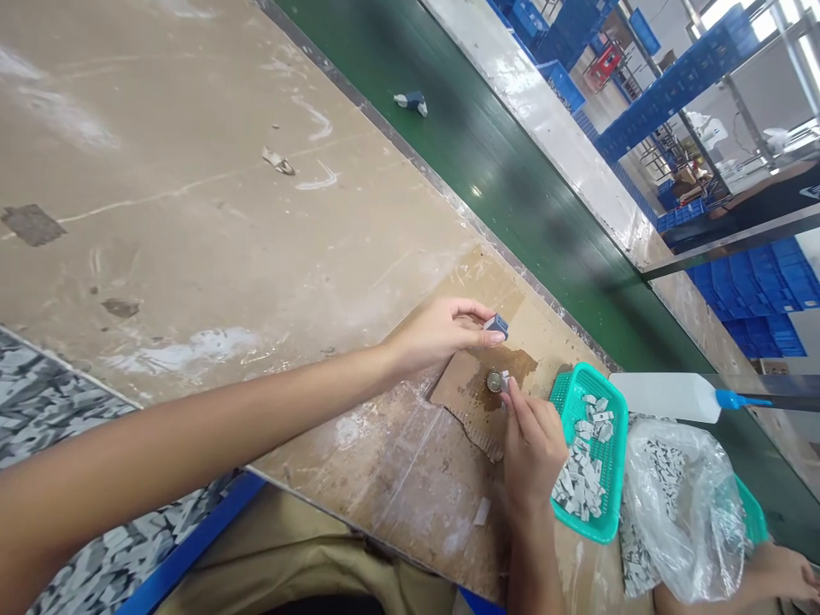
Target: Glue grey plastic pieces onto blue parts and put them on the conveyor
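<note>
Between thumb and fingers, my left hand [448, 329] grips a small dark blue and grey plastic part [497, 325] above the worktable. My right hand [533, 431] pinches a small light grey plastic piece [506, 380]. That piece is beside a small round metal cap [493, 381], which looks to hold liquid; whether they touch I cannot tell. Beneath the cap lies a torn, wet-stained piece of cardboard [465, 393]. Just right of my right hand stands a green plastic basket [620, 453] with many small grey and white pieces [582, 478].
A green conveyor belt [531, 222] runs diagonally past the table, carrying another blue and white part [411, 102]. A white bottle with blue nozzle [666, 396] lies beyond the basket. Near a clear plastic bag [685, 512] is another person's hand [781, 572]. Grey pieces [115, 547] fill a blue-edged bin at left.
</note>
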